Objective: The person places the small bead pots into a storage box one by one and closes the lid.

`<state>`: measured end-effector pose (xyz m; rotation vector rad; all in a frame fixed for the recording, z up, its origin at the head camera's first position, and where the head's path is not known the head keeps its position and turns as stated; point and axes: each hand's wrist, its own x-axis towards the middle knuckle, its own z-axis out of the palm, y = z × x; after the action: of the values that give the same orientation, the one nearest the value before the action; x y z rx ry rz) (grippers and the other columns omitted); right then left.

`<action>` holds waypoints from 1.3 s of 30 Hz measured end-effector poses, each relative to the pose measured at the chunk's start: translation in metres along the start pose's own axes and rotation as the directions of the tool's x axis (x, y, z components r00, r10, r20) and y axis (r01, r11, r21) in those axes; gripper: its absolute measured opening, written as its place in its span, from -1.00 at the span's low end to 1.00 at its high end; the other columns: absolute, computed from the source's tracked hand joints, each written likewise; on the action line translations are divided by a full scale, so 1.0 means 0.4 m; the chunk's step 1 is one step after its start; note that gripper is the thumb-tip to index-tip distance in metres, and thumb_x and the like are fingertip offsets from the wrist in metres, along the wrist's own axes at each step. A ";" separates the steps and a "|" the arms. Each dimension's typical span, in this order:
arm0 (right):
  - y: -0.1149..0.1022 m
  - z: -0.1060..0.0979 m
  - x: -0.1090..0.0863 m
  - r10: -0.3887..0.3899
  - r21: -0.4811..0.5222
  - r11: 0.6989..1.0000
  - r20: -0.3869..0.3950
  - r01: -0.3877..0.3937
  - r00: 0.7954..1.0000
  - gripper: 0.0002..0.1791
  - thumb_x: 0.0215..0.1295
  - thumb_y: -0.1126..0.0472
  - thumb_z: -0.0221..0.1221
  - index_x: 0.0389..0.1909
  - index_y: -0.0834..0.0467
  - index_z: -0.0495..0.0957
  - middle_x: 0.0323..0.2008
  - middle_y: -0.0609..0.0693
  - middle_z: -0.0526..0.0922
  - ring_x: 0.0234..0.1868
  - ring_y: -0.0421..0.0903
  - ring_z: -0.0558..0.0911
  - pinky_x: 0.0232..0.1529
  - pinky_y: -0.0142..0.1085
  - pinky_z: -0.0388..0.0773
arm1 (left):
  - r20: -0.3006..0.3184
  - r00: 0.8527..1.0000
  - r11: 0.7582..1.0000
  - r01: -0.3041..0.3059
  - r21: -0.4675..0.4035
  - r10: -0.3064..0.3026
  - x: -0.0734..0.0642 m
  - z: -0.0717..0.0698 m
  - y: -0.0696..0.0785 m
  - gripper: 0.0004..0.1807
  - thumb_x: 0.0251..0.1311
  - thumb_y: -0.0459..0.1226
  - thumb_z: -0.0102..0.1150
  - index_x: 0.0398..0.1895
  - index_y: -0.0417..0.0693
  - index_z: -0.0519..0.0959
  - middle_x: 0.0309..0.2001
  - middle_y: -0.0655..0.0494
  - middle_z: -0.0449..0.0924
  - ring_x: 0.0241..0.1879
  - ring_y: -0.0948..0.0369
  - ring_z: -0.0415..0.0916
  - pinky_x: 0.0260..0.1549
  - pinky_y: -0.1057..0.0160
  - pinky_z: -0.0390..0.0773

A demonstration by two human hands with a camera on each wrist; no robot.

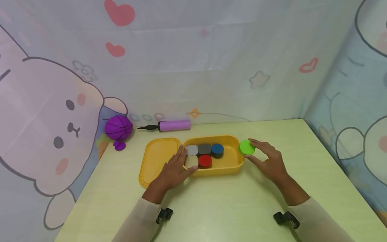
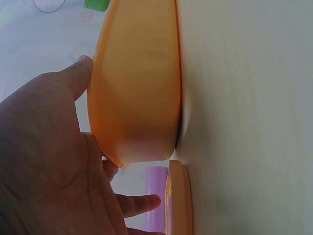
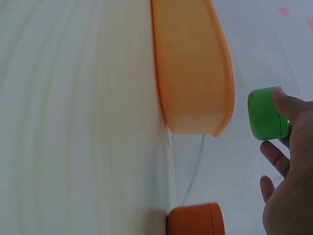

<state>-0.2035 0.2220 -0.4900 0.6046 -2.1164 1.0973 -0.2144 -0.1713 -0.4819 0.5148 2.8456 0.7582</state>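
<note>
A yellow oblong box (image 1: 216, 172) stands on the table with several small round and rounded-square jars inside, among them a blue jar (image 1: 217, 150), a red jar (image 1: 205, 161) and a dark grey jar (image 1: 204, 149). My left hand (image 1: 173, 172) rests over the box's left end, fingers spread, its thumb touching the near rim. Above the right end of the box, my right hand (image 1: 272, 164) pinches a bright green jar (image 3: 264, 115) between thumb and fingers. The right wrist view shows that jar raised above the rim, apart from it.
Left of the box lies its yellow lid (image 1: 158, 161). Farther back are a purple hand pump (image 1: 174, 125) and a purple basketball (image 1: 119, 128) with a small purple piece (image 1: 119, 145) before it. An orange jar (image 3: 190, 219) stands beyond the box's right end in the right wrist view.
</note>
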 end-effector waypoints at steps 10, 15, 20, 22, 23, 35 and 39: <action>-0.034 0.072 0.004 0.015 -0.023 1.000 0.068 -0.013 0.998 -0.33 0.03 0.40 0.64 0.25 0.23 0.74 0.23 0.22 0.79 0.20 0.19 0.74 0.21 0.03 0.29 | 0.003 1.000 1.000 0.006 -0.014 -0.006 -0.001 0.003 -0.010 0.10 0.50 0.44 -0.04 0.85 0.11 -0.16 0.84 0.23 -0.41 0.79 -0.24 -0.10 0.53 -0.68 -0.05; -0.041 0.094 0.007 0.032 -0.030 0.999 0.125 -0.028 0.992 -0.35 0.06 0.38 0.63 0.25 0.26 0.73 0.21 0.23 0.80 0.18 0.27 0.77 0.18 0.01 0.21 | 0.002 1.000 1.000 0.011 -0.012 -0.011 -0.003 0.005 -0.008 0.09 0.51 0.42 -0.03 0.85 0.12 -0.15 0.84 0.23 -0.40 0.78 -0.24 -0.09 0.54 -0.66 -0.04; -0.048 0.110 0.020 0.070 -0.044 0.997 0.184 -0.063 0.980 -0.39 0.12 0.32 0.63 0.23 0.27 0.74 0.14 0.20 0.84 0.09 0.27 0.83 0.28 0.25 0.21 | 0.003 1.000 1.000 0.004 -0.014 -0.004 -0.002 -0.001 -0.003 0.09 0.51 0.42 -0.02 0.84 0.11 -0.14 0.84 0.21 -0.39 0.78 -0.23 -0.08 0.53 -0.67 -0.03; -0.050 0.116 0.027 0.101 -0.060 0.994 0.219 -0.090 0.971 -0.41 0.15 0.28 0.63 0.24 0.24 0.74 0.11 0.18 0.85 0.00 0.22 0.85 0.33 0.35 0.19 | 0.004 1.000 1.000 0.002 -0.011 -0.002 0.000 -0.001 -0.005 0.09 0.50 0.43 -0.02 0.85 0.12 -0.15 0.84 0.20 -0.39 0.79 -0.22 -0.08 0.52 -0.68 -0.02; -0.050 0.120 0.030 0.120 -0.071 0.992 0.237 -0.106 0.964 -0.41 0.16 0.26 0.62 0.24 0.23 0.74 0.10 0.16 0.86 -0.04 0.18 0.86 0.36 0.37 0.18 | 0.005 1.000 1.000 0.003 -0.011 -0.003 0.001 0.000 -0.006 0.10 0.50 0.43 -0.03 0.85 0.12 -0.15 0.84 0.21 -0.39 0.79 -0.21 -0.08 0.52 -0.68 -0.02; -0.071 0.159 0.053 0.238 -0.068 0.971 0.353 -0.229 0.905 -0.48 0.25 0.20 0.59 0.21 0.24 0.76 -0.09 0.12 0.90 -0.33 -0.09 0.83 0.51 0.49 0.04 | -0.006 1.000 0.999 -0.025 -0.038 0.025 0.009 0.007 -0.020 0.08 0.52 0.38 0.00 0.84 0.09 -0.15 0.85 0.15 -0.37 0.79 -0.22 -0.09 0.50 -0.69 0.01; -0.073 0.167 0.053 0.240 -0.065 0.971 0.360 -0.232 0.902 -0.52 0.24 0.19 0.59 0.16 0.25 0.78 -0.13 0.12 0.90 -0.35 -0.12 0.83 0.50 0.52 0.04 | -0.001 1.000 0.999 -0.024 -0.049 0.024 0.009 0.004 -0.018 0.08 0.53 0.37 0.01 0.84 0.08 -0.15 0.85 0.15 -0.38 0.79 -0.22 -0.11 0.51 -0.69 0.00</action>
<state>-0.2218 0.1483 -0.4874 0.5890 -2.5764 1.1607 -0.2193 -0.1753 -0.4872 0.5429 2.8182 0.8294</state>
